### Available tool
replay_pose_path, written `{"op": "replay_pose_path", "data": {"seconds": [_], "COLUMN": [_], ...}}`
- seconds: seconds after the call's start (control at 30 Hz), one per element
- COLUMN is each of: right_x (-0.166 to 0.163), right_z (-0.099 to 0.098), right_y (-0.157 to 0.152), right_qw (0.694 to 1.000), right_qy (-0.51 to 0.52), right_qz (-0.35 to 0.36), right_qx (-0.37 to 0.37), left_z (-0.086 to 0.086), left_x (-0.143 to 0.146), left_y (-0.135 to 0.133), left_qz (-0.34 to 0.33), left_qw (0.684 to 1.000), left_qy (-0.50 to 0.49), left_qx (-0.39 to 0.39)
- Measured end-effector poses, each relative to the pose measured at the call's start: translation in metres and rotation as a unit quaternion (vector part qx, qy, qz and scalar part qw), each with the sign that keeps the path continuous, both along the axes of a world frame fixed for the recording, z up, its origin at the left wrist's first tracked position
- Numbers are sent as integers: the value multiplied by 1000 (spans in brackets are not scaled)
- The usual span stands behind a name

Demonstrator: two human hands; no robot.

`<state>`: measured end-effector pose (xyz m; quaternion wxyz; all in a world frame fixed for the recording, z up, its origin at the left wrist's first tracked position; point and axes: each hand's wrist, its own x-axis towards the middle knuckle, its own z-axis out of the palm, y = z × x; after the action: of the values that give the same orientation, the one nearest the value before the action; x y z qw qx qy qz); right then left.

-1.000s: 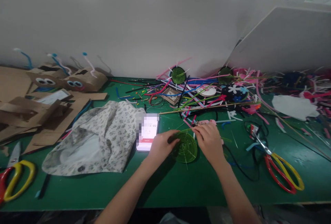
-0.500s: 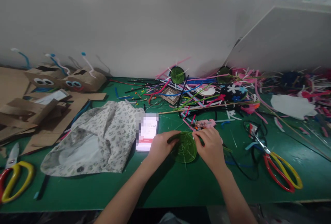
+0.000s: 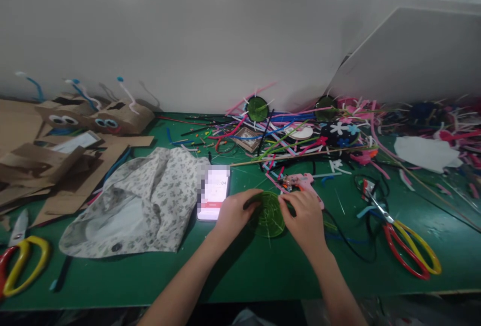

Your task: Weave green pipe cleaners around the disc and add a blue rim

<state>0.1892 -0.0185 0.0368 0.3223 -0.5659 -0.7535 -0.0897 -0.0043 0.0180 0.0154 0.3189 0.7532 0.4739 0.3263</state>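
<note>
Fingers (image 3: 246, 197) flank the green coiled disc (image 3: 269, 219) at its upper rim.

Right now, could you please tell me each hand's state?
Left hand: holding the green disc's left edge.
Right hand: fingertips at the disc's upper right edge; grip unclear.

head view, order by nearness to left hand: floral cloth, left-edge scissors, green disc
1. Green disc: touching the left hand, on its right
2. Floral cloth: left, past the phone
3. Left-edge scissors: beyond the cloth
</note>
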Motion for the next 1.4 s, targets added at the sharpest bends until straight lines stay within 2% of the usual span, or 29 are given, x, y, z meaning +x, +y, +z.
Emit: {"op": "replay_pose_path", "data": {"seconds": [0.17, 0.47, 0.67, 0.8, 1.03, 1.23, 1.4], "right_x": [-8, -20, -22, -29, -28, -28, -29], "right_z": [-5, -18, -17, -14, -15, -21, -25], "right_y": [-5, -14, -14, -13, 1, 5, 2], "right_qw": [999, 988, 987, 986, 976, 966, 942], "right_qy": [19, 119, 122, 123, 156, 188, 263], "right_qz": [-38, -77, -52, -22, -13, -39, -50], "right_qx": [-16, -64, -93, -112, -151, -171, -201], "left_z": [-2, 1, 10, 9, 2, 5, 6], "left_x": [-1, -1, -2, -4, -5, -6, -5], "left_y": [1, -2, -2, 2, 7, 6, 5], "left_qz": [-13, 2, 28, 28, 27, 23, 21], "left_qw": [1000, 1000, 999, 1000, 996, 995, 995], "left_qy": [-8, 6, 16, 8, -7, 13, 34], "left_qx": [3, 7, 27, -1, -89, -95, -89]}}
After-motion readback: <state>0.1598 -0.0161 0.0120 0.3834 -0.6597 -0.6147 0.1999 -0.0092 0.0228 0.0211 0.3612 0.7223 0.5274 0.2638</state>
